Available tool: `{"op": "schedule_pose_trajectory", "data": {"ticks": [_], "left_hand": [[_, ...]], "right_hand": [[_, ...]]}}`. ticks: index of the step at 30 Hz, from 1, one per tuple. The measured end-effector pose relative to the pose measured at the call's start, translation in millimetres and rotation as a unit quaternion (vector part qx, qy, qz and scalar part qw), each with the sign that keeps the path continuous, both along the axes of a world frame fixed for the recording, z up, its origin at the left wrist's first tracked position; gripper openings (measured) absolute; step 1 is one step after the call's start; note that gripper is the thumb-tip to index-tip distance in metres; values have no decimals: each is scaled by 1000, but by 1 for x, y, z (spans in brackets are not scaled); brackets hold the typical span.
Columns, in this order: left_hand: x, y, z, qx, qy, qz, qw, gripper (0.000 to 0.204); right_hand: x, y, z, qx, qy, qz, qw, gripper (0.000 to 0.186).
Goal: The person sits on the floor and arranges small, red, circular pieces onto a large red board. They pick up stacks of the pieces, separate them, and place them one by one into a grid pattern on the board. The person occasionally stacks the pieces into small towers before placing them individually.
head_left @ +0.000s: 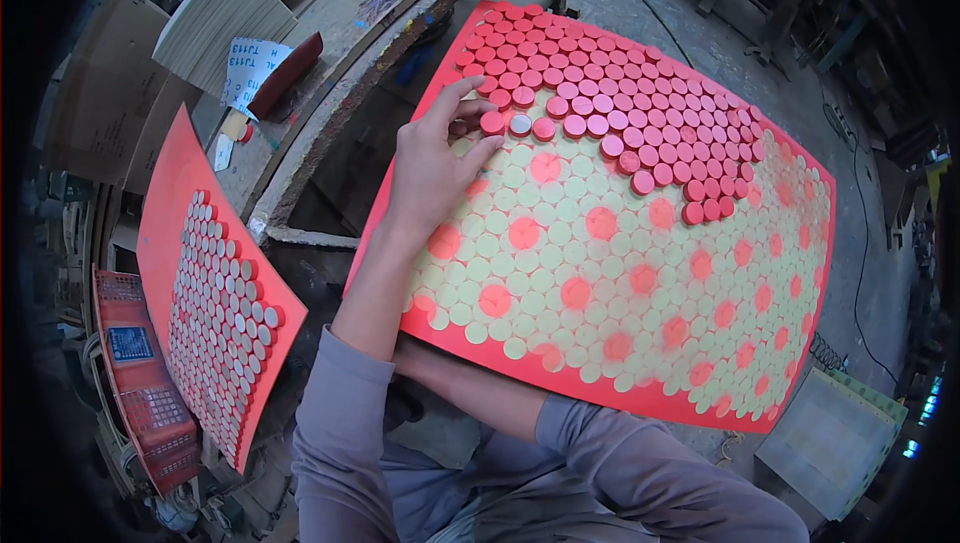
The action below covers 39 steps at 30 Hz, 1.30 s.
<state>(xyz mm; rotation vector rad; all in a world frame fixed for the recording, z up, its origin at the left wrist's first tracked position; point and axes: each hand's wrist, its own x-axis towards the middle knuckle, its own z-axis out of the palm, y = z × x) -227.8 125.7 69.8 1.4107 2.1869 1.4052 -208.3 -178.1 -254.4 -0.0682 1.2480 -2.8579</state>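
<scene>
A large red board lies tilted in front of me, its lower part printed with pale green circles and scattered red spots. Thick round red discs stand packed in rows over its far part. At the left end of these rows is my left hand, thumb and fingers bent around a red disc. Just right of that one sits a disc with a greyish-white top. My right forearm passes leftward under the board's near edge; the right hand itself is hidden.
On the left, a second red board carries many white-topped discs beside a red plastic basket. A worn workbench holds stacked curved panels and a sheet of printed paper. A cable runs along the floor at right.
</scene>
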Motion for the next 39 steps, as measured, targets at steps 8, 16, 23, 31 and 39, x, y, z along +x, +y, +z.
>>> {"op": "schedule_pose_trajectory", "data": {"ticks": [8,16,23,31,39], "left_hand": [[8,-8,7,-21,22,16,999,59],[29,-22,12,0,62,-1,998,55],[8,17,13,-54,197,-38,978,26],[6,26,29,-105,127,-50,985,17],[20,-17,18,75,-155,-15,985,38]], "right_hand": [[6,-1,-11,2,-7,-3,1000,39],[13,-3,-19,-2,-14,-7,1000,39],[16,-7,-25,-1,-22,-8,1000,38],[19,-13,-31,-4,-29,-16,999,37],[17,-8,-32,-7,-27,-33,999,37]]}}
